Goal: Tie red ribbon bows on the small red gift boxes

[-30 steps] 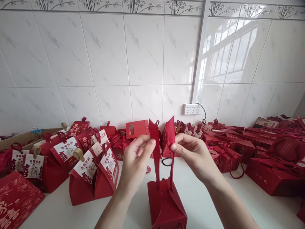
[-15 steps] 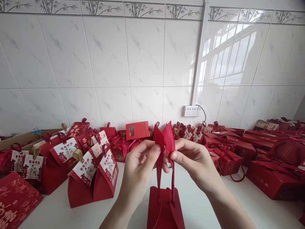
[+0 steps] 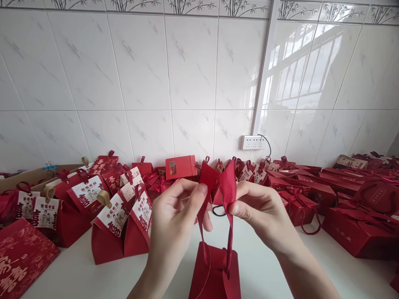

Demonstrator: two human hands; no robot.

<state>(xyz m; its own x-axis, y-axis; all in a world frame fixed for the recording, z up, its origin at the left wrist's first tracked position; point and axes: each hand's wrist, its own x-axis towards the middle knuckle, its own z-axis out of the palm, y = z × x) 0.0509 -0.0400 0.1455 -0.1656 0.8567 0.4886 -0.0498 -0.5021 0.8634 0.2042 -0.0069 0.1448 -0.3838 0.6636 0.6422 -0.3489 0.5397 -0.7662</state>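
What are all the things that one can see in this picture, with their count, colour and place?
front box: one, red, bottom centre on the counter.
ribbon ends: two, red, rising from the front box, one pinched in each hand.
labelled gift boxes: many, red with white labels, left, along the wall.
flat boxes: many, red, right side.
window box: one, red, centre, at the wall.
socket: one, white, on the tiled wall.
counter: one, white, beneath everything.
left hand: one, bare, left of the ribbons.
right hand: one, bare, right of the ribbons.

Plain red ribbon (image 3: 230, 195), red box (image 3: 215, 274)
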